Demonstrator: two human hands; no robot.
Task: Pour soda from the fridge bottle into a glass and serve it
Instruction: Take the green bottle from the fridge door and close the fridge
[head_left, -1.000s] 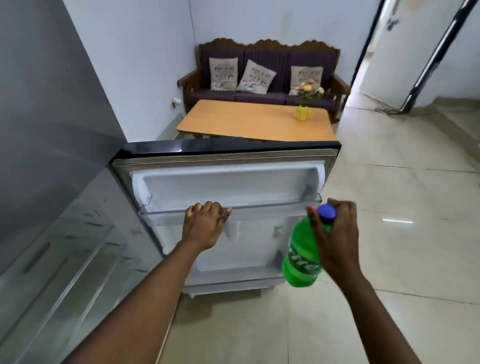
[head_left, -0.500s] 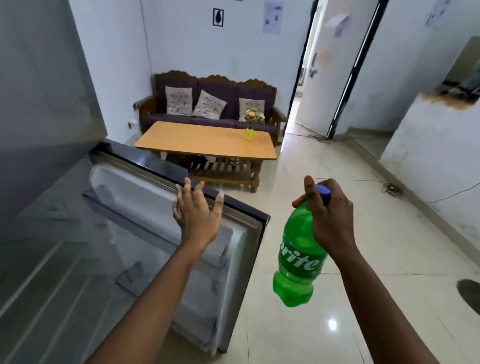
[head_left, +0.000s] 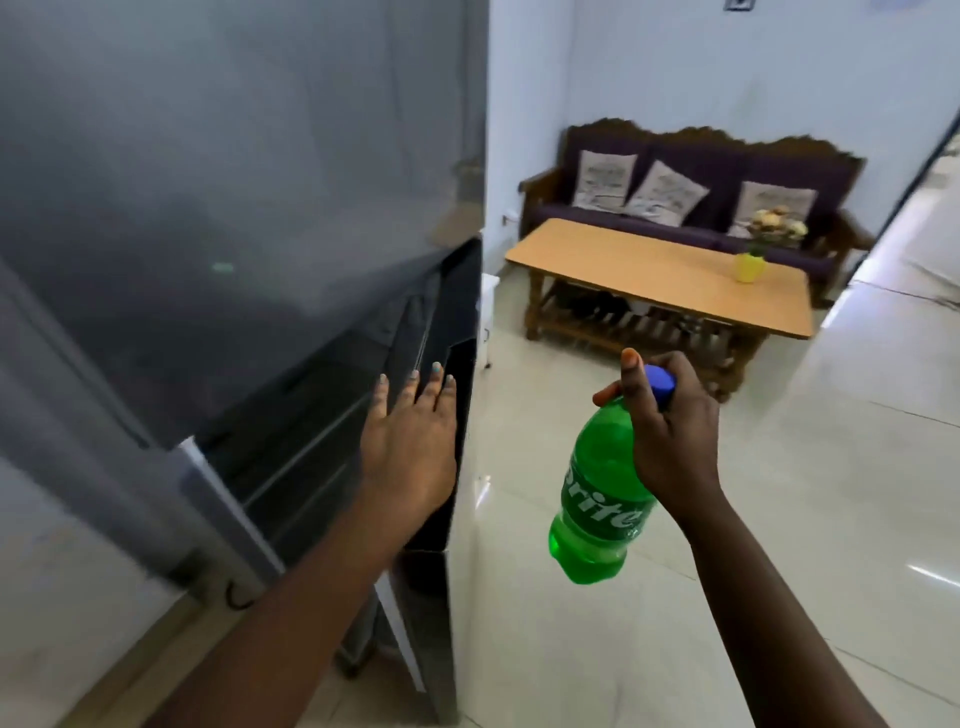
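A green Sprite soda bottle (head_left: 597, 499) with a blue cap hangs by its neck from my right hand (head_left: 670, 441), low over the floor to the right of the fridge. My left hand (head_left: 413, 441) lies flat, fingers spread, against the dark lower fridge door (head_left: 322, 415), which is swung in against the grey fridge body (head_left: 234, 182). No glass is in view.
A low wooden coffee table (head_left: 649, 270) with a yellow flower vase (head_left: 749, 266) stands ahead on the right, a dark sofa (head_left: 691, 202) with three cushions behind it. Glossy tiled floor (head_left: 779, 519) stretches to the right toward a doorway.
The fridge door went from wide open to swung in against the fridge under my left palm. My right hand kept hold of the bottle. My view turned left.
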